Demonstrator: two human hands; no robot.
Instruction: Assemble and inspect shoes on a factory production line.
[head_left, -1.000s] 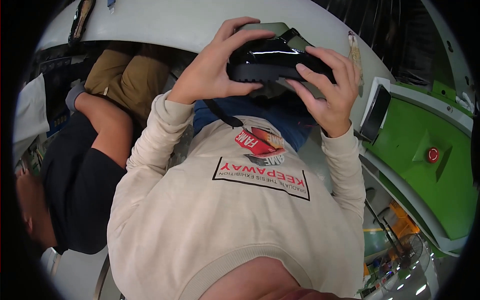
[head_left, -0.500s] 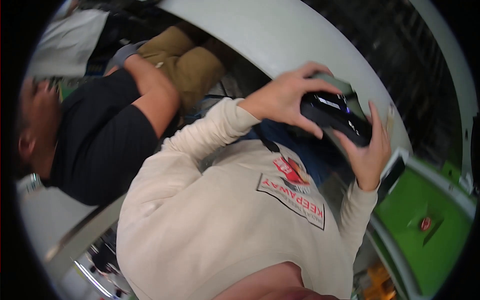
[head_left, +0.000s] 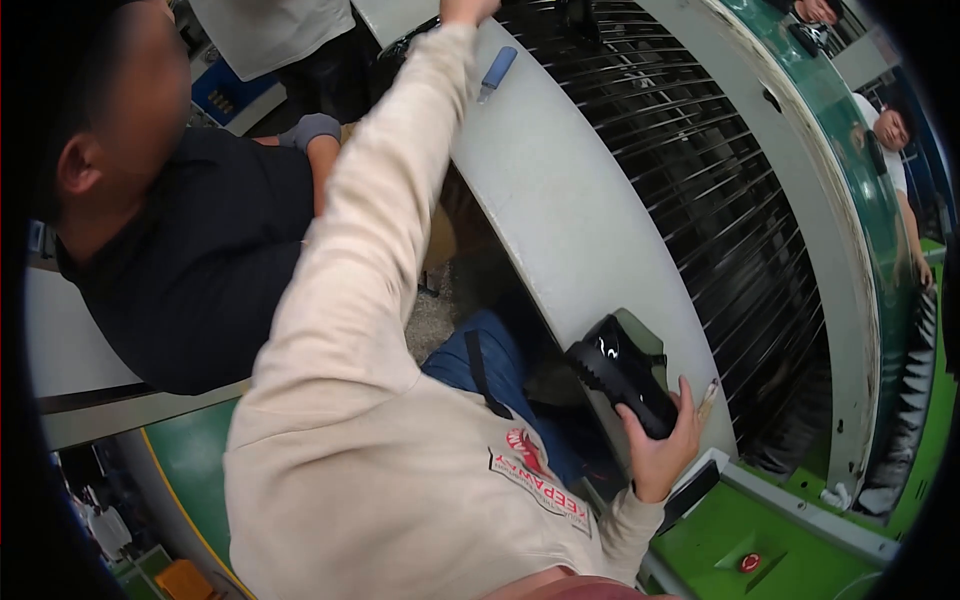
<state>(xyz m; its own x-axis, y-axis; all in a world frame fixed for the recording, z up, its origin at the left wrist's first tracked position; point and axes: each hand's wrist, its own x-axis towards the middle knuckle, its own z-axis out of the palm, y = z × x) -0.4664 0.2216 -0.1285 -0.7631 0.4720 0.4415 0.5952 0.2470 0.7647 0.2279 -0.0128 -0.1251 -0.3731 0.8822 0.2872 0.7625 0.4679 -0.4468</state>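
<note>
My right hand (head_left: 664, 452) is closed round one end of a shiny black shoe (head_left: 630, 380) with a ridged sole and a dull green part on its far side. The shoe is tilted over the near edge of the pale curved worktop (head_left: 560, 200). My left arm stretches far forward, and my left hand (head_left: 468, 8) is cut off by the top edge, so its fingers are mostly hidden. Close to it on the worktop lies a blue-handled tool (head_left: 499, 66) with a narrow pale tip. A black shiny object (head_left: 412, 40), partly hidden, is beside my left forearm.
Beyond the worktop runs a curved conveyor of metal rods (head_left: 690, 190). A person in a black shirt (head_left: 200, 260) sits close on my left. At my right is a green panel with a red button (head_left: 749, 562). Another person (head_left: 900, 150) stands at the far right.
My left hand has let go of the shoe and reached far forward. My right hand has lowered the shoe nearer to me, still holding it. The view has turned, showing more of the conveyor.
</note>
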